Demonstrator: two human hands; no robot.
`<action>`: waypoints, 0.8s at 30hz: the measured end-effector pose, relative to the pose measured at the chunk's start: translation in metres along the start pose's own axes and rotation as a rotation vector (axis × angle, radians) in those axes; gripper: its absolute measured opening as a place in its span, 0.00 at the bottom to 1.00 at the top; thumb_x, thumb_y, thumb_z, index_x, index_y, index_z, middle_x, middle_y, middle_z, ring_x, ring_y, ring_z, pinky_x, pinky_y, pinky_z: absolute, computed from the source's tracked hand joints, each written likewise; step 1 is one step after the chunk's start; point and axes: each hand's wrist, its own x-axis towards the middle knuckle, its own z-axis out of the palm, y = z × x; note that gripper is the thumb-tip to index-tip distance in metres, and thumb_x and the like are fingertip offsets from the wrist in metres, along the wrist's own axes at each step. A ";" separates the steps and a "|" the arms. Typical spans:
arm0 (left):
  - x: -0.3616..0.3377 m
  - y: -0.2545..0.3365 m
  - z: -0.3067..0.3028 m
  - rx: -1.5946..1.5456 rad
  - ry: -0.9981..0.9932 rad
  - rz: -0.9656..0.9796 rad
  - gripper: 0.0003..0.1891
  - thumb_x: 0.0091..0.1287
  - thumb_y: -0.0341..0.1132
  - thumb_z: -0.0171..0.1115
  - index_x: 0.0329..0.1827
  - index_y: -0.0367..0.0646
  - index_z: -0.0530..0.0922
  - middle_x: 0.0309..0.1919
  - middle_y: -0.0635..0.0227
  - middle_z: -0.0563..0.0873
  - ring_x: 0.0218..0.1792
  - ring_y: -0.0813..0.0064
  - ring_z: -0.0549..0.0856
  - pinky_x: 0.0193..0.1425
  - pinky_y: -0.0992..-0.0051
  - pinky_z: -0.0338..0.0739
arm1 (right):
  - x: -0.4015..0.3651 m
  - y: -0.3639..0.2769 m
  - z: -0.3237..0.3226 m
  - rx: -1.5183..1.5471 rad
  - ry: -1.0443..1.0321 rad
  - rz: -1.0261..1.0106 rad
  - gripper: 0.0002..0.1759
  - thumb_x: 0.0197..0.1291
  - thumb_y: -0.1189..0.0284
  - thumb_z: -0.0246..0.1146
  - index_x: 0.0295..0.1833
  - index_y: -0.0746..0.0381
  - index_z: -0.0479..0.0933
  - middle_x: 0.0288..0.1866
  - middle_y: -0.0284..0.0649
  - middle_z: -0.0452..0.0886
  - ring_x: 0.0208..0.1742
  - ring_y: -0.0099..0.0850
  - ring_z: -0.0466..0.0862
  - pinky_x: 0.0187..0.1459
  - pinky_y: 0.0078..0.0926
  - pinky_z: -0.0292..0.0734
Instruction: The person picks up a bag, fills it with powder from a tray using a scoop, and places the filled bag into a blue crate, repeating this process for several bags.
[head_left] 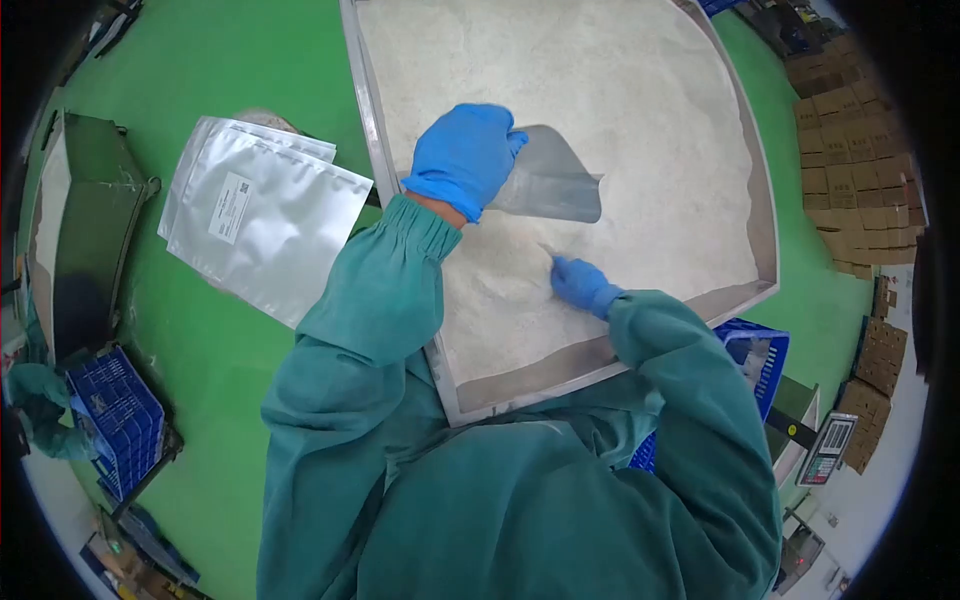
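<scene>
A blue-gloved left hand of mine (pixel 463 155) is closed round the grip end of a grey metal scoop (pixel 553 180), which lies low over pale powder (pixel 660 130) in a large metal-rimmed tray (pixel 530 398). Nearer the tray's front edge, my right hand (pixel 583 284), also gloved in blue, is closed just above the powder. A small thin tip shows at its fingers, too small to make out. Both forearms are in green sleeves.
Silver pouches (pixel 275 205), one with a white label, lie left of the tray. Blue crates (pixel 120 420) stand at far left and by the right front corner (pixel 765 365). A scale display (pixel 828 450) and stacked cartons (pixel 855 160) are at right. Another person's green sleeve (pixel 40 395) shows far left.
</scene>
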 end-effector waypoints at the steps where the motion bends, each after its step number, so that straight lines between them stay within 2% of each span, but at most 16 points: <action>1: 0.000 0.000 -0.001 0.018 0.073 0.045 0.14 0.64 0.41 0.54 0.30 0.40 0.80 0.30 0.55 0.82 0.33 0.53 0.81 0.40 0.62 0.75 | -0.010 0.004 -0.011 0.033 -0.035 0.069 0.17 0.60 0.60 0.48 0.43 0.60 0.74 0.37 0.52 0.80 0.40 0.52 0.79 0.43 0.46 0.73; 2: 0.003 -0.001 -0.001 0.013 0.075 0.043 0.14 0.64 0.41 0.54 0.30 0.40 0.80 0.30 0.55 0.82 0.33 0.53 0.81 0.40 0.62 0.75 | -0.024 0.000 -0.036 0.058 -0.065 0.140 0.17 0.60 0.60 0.48 0.43 0.59 0.74 0.38 0.52 0.80 0.41 0.53 0.79 0.44 0.46 0.73; 4: 0.014 -0.002 -0.001 -0.023 -0.087 -0.024 0.14 0.64 0.42 0.54 0.30 0.39 0.80 0.30 0.54 0.82 0.34 0.52 0.81 0.40 0.61 0.75 | -0.069 -0.020 -0.104 0.140 -0.050 0.216 0.17 0.61 0.59 0.48 0.42 0.59 0.75 0.38 0.51 0.80 0.41 0.52 0.79 0.44 0.45 0.73; 8: 0.015 0.006 0.004 0.022 -0.066 -0.007 0.14 0.63 0.41 0.54 0.30 0.39 0.80 0.31 0.53 0.82 0.34 0.52 0.81 0.40 0.61 0.75 | -0.146 -0.066 -0.233 0.087 0.156 0.342 0.16 0.61 0.61 0.49 0.42 0.61 0.75 0.36 0.51 0.80 0.40 0.50 0.79 0.44 0.41 0.73; 11: 0.012 0.020 0.012 0.053 -0.066 -0.018 0.12 0.61 0.39 0.54 0.30 0.39 0.80 0.31 0.51 0.82 0.35 0.51 0.81 0.41 0.60 0.75 | -0.144 -0.093 -0.292 -0.104 0.174 0.232 0.15 0.59 0.63 0.49 0.41 0.61 0.76 0.37 0.50 0.80 0.41 0.49 0.79 0.44 0.41 0.73; 12: 0.010 0.032 0.008 0.060 -0.051 -0.008 0.12 0.61 0.39 0.54 0.30 0.39 0.80 0.31 0.51 0.82 0.35 0.51 0.81 0.41 0.60 0.75 | -0.137 -0.109 -0.301 -0.226 0.210 0.191 0.15 0.59 0.63 0.49 0.40 0.61 0.76 0.36 0.50 0.79 0.40 0.49 0.79 0.44 0.40 0.73; 13: 0.009 0.042 0.005 0.028 -0.072 -0.045 0.12 0.60 0.39 0.54 0.30 0.39 0.80 0.31 0.51 0.82 0.35 0.50 0.81 0.41 0.60 0.75 | -0.125 -0.104 -0.293 -0.344 0.315 0.010 0.18 0.60 0.63 0.46 0.36 0.66 0.74 0.34 0.51 0.79 0.37 0.49 0.78 0.40 0.42 0.73; 15: 0.007 0.055 -0.002 -0.016 -0.102 -0.098 0.12 0.60 0.38 0.54 0.30 0.38 0.80 0.31 0.50 0.82 0.35 0.50 0.81 0.42 0.59 0.75 | -0.095 -0.117 -0.283 -0.614 0.283 -0.175 0.14 0.60 0.66 0.48 0.35 0.65 0.74 0.34 0.50 0.79 0.37 0.48 0.79 0.39 0.43 0.74; 16: 0.007 0.055 -0.006 -0.011 -0.089 -0.094 0.12 0.60 0.38 0.54 0.30 0.38 0.80 0.31 0.50 0.82 0.35 0.50 0.81 0.42 0.59 0.75 | -0.086 -0.110 -0.271 -0.732 0.410 -0.274 0.09 0.58 0.70 0.51 0.34 0.62 0.74 0.30 0.49 0.78 0.34 0.46 0.79 0.35 0.41 0.74; 20: -0.002 0.024 -0.001 -0.046 -0.061 -0.092 0.12 0.61 0.39 0.53 0.30 0.39 0.80 0.31 0.51 0.82 0.35 0.50 0.81 0.42 0.60 0.75 | -0.135 -0.108 -0.302 -0.814 0.567 -0.111 0.05 0.55 0.73 0.54 0.34 0.62 0.74 0.24 0.47 0.77 0.29 0.44 0.80 0.30 0.38 0.74; 21: -0.004 0.014 0.001 -0.076 -0.070 -0.081 0.13 0.61 0.39 0.53 0.31 0.39 0.80 0.31 0.51 0.82 0.34 0.51 0.81 0.41 0.60 0.75 | -0.136 -0.093 -0.303 -0.809 0.558 -0.113 0.05 0.55 0.73 0.54 0.34 0.62 0.74 0.24 0.47 0.77 0.29 0.44 0.80 0.30 0.38 0.74; 23: -0.006 0.000 0.004 -0.090 -0.070 -0.058 0.12 0.62 0.39 0.54 0.31 0.39 0.81 0.31 0.52 0.82 0.34 0.51 0.81 0.41 0.60 0.75 | -0.135 -0.058 -0.297 -0.828 0.459 0.045 0.06 0.55 0.72 0.54 0.32 0.62 0.75 0.25 0.47 0.78 0.30 0.44 0.80 0.31 0.39 0.74; 24: -0.009 -0.002 0.007 -0.108 -0.067 -0.024 0.12 0.62 0.39 0.54 0.32 0.39 0.81 0.31 0.53 0.82 0.34 0.51 0.81 0.41 0.61 0.75 | -0.109 -0.019 -0.273 -0.702 0.429 0.021 0.07 0.55 0.71 0.54 0.32 0.61 0.76 0.26 0.47 0.79 0.30 0.45 0.80 0.32 0.41 0.74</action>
